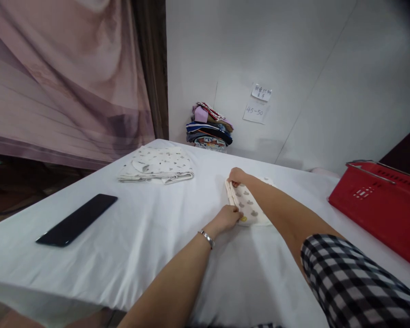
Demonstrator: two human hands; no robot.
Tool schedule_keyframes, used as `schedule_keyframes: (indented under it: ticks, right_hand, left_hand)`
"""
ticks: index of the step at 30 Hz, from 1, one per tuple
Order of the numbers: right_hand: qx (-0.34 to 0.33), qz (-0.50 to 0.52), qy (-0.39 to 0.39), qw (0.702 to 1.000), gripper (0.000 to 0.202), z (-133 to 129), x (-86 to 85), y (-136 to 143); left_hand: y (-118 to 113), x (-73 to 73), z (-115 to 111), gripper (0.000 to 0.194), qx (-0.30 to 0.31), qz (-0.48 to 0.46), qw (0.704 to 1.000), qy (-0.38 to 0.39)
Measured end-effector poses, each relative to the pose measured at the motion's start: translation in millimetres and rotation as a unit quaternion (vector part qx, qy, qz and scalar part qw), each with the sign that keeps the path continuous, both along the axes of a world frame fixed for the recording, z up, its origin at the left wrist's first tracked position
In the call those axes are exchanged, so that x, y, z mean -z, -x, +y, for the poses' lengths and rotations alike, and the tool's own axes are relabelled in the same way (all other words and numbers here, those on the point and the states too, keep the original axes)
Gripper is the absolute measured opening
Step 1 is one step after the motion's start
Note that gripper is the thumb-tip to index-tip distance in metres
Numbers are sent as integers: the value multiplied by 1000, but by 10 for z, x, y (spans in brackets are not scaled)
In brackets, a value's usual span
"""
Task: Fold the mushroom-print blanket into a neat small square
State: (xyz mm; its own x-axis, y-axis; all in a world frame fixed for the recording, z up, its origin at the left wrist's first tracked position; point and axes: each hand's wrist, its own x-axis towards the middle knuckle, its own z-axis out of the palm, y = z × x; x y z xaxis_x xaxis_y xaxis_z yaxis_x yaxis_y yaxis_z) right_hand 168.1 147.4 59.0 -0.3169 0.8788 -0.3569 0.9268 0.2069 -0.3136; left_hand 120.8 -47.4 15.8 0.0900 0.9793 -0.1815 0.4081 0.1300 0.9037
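Observation:
A cream cloth with grey printed shapes [248, 202] lies folded in layers on the white-covered table [150, 228]. My left hand [228, 217] pinches its near left corner, beside a small yellow mark. At the far left corner, my right hand [237, 176] is closed on the same cloth, and my right forearm hides part of it. Further left lies a folded white cloth with small printed motifs [159, 164], touched by neither hand.
A black flat phone-like object [78, 219] lies at the table's left. A red basket [382, 205] stands at the right. Beyond the far edge is a stack of folded clothes [210, 127], near paper notes [256, 112] on the wall. A pink curtain [64, 77] hangs at the left.

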Motion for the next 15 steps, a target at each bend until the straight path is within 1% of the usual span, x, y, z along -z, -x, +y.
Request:
schedule_keyframes:
  ticks: [5,9,13,15]
  right_hand:
    - [39,47,8,998,17,-134,-5,-23]
    - [43,94,24,994,19,-264,-104,-154]
    - [42,96,48,993,26,-397,-210,-338]
    - [26,79,79,993,32,-474,-227,-415]
  left_hand:
    - [-2,-40,-27,23,2,-22,1000,16]
    - [-6,-13,-17,25,0,-35,999,23]
    - [-6,34,5,26,-1,-42,999,21]
    - [-4,45,8,26,-1,-47,999,18]
